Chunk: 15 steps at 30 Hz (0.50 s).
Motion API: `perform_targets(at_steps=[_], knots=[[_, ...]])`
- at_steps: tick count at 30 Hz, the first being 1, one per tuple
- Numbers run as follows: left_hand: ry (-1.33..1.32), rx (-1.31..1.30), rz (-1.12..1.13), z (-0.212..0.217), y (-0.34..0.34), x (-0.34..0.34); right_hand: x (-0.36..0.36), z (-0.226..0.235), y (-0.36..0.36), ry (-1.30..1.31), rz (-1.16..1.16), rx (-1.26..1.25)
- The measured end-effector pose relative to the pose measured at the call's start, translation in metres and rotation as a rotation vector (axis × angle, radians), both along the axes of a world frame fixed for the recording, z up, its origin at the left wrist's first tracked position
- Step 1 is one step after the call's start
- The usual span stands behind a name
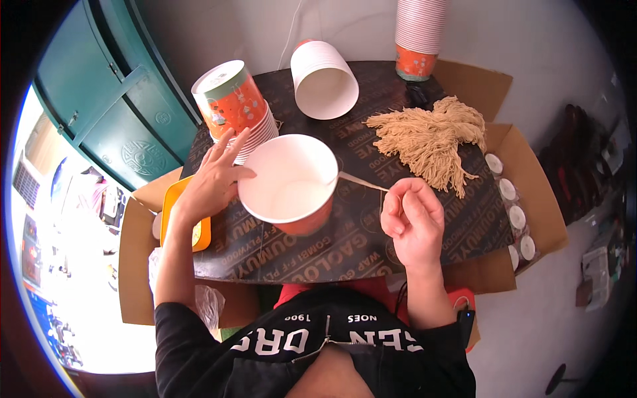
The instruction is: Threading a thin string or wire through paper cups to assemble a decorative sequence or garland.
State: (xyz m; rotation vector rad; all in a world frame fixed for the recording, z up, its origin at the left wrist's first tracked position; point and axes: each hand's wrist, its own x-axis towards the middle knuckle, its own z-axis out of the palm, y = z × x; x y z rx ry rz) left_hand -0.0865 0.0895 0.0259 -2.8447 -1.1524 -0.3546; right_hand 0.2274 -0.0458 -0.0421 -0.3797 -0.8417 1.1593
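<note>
A white-lined paper bucket [288,172] with an orange outside stands tilted on the dark table in front of me, its mouth facing up toward me. My left hand [213,174] lies at its left rim, the thumb against the rim and the fingers stretched apart toward a stack of orange buckets [233,106]. To the right of the bucket, my right hand [415,219] is closed in a pinch on a thin, pale cord [363,181]. That cord runs taut to the bucket's right rim.
A bundle of tan cords [434,142] lies at the table's right. Another bucket stack [325,83] lies on its side at the back, and a tall one [419,40] stands behind right. A yellow tray [174,199] is at left; a cardboard box [541,199] holds several white-topped cylinders.
</note>
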Motion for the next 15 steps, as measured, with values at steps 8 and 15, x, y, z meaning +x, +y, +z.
perform_targets(at_steps=[8, 15], knots=[[-0.186, -0.007, -0.152, -0.015, -0.063, 0.050, -0.021, 0.011, -0.008, 0.114, 0.165, -0.055], [-0.699, 0.277, -0.304, -0.031, -0.079, 0.095, -0.040, 0.005, 0.011, 0.347, 0.315, -0.106]])
